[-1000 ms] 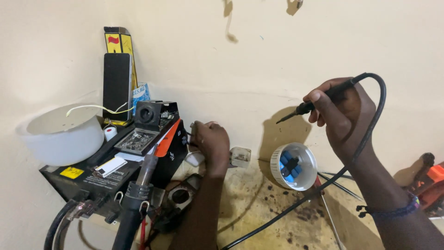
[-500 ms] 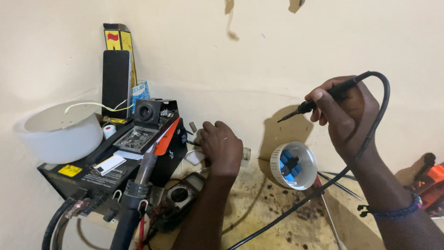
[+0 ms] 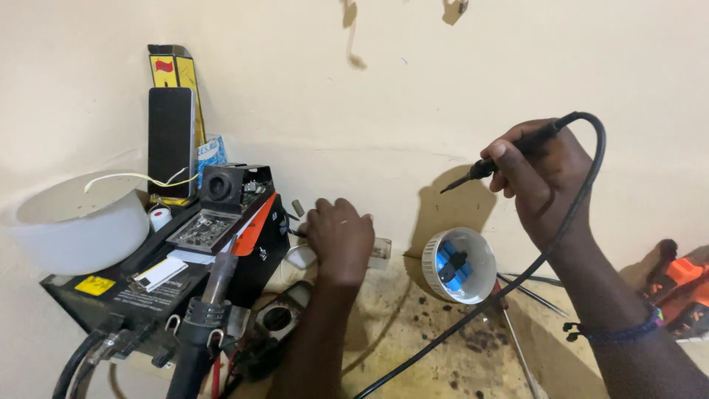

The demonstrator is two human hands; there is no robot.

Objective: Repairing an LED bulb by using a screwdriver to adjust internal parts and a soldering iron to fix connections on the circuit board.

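Head view | soldering iron (image 3: 509,154) – raised in right hand (image 3: 543,181) | left hand (image 3: 340,240) low

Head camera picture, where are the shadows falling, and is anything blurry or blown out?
Head view: the right hand with the soldering iron casts a dark shadow left and down on the wall; focus is sharp throughout; the white bowl is bright but not blown out.
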